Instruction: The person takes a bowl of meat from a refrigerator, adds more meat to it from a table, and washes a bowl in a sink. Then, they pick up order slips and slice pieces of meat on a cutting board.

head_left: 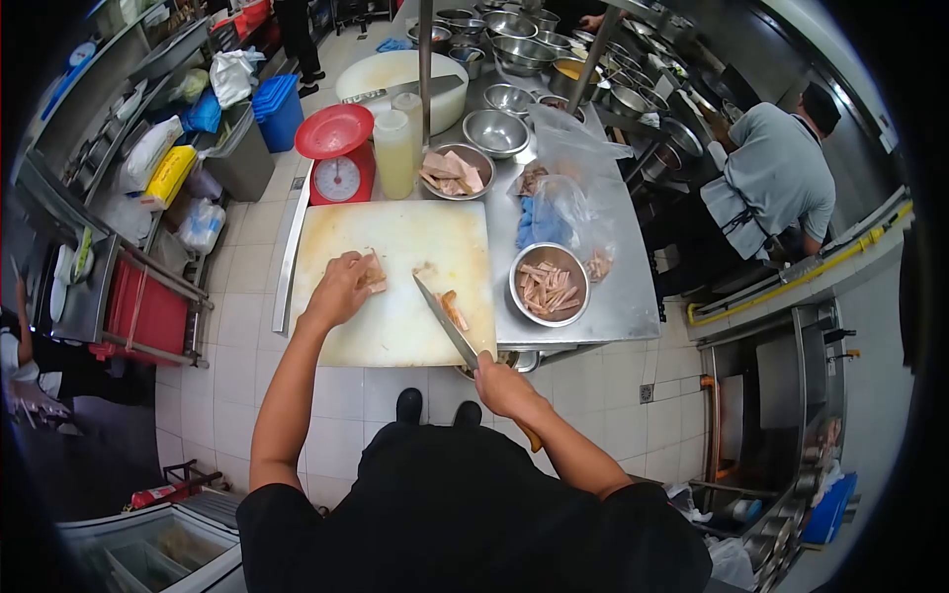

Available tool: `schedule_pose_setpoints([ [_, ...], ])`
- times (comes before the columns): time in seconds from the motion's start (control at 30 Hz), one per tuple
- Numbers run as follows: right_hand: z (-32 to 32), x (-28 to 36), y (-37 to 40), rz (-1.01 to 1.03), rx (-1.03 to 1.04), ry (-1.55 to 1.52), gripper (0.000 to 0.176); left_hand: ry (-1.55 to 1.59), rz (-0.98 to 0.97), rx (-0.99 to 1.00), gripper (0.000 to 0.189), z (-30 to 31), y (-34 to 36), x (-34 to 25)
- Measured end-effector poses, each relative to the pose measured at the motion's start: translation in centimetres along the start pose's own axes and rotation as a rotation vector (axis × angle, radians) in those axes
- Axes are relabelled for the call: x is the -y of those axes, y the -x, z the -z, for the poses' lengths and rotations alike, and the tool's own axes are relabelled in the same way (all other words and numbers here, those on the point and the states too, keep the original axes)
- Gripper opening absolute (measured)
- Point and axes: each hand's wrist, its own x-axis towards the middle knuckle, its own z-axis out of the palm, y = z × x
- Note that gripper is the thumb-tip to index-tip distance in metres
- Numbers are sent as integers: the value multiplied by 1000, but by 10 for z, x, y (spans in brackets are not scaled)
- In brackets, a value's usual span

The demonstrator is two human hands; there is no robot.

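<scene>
My left hand [341, 289] is on the left half of a white cutting board [415, 229], its fingers curled on a pale pink piece of meat [375, 273]. My right hand [504, 385] grips a large knife [447, 322] whose blade points away from me, low over the board's right side. Beside the blade lies a browned strip of meat [455, 310], with small scraps near the tip. Right of the board, a steel bowl [518, 305] holds cut meat strips [550, 288]. Behind the board, larger meat pieces [459, 174] fill another steel bowl [442, 194].
A red scale [342, 176], a bottle of yellowish liquid [393, 155] and a white tub [395, 74] stand behind the board. Plastic bags [576, 158] and a blue cloth [541, 221] lie on the steel table [620, 301]. A co-worker [776, 173] works at the right.
</scene>
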Motion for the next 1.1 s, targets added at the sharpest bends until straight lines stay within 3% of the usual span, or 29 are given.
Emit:
schedule_pose_setpoints([
  [0.03,0,2,3,7,19,-6,24,-2,-120,-14,30,3,2,-3],
  [0.07,-4,-1,2,13,3,7,25,3,-68,120,34,5,-1,-4],
  [0.17,-18,-10,-4,24,1,32,25,36,35,220,33,19,-6,-18],
  [0.23,-19,-8,-1,15,-14,25,22,-86,-60,196,30,21,-10,-22],
  [0.27,-21,-8,-2,18,-2,35,22,-126,-124,276,31,29,-13,-30],
  [0.33,-19,-10,-1,4,-27,15,22,-79,-144,97,27,23,-9,-25],
  [0.4,-15,-10,2,-41,-81,-26,22,106,-128,-175,21,8,-3,-3],
  [0.47,-9,-3,8,-16,-61,-75,22,431,275,-83,19,42,0,-48],
  [0.53,-19,-14,0,-27,-33,-52,23,816,279,-170,20,22,7,-19],
  [0.63,-41,-20,-15,-3,18,11,24,1146,340,-108,28,-1,29,-5],
  [0.7,-47,-26,-20,4,-41,-1,23,1267,261,-51,26,-2,38,-26],
  [0.8,-24,-9,-7,1,-30,20,22,1448,301,-44,29,-23,48,-31],
  [1.03,-9,2,1,60,-27,49,22,1260,334,-14,29,-46,61,-47],
  [1.1,-8,1,1,60,-27,33,22,1166,205,-97,27,-44,62,-52],
])
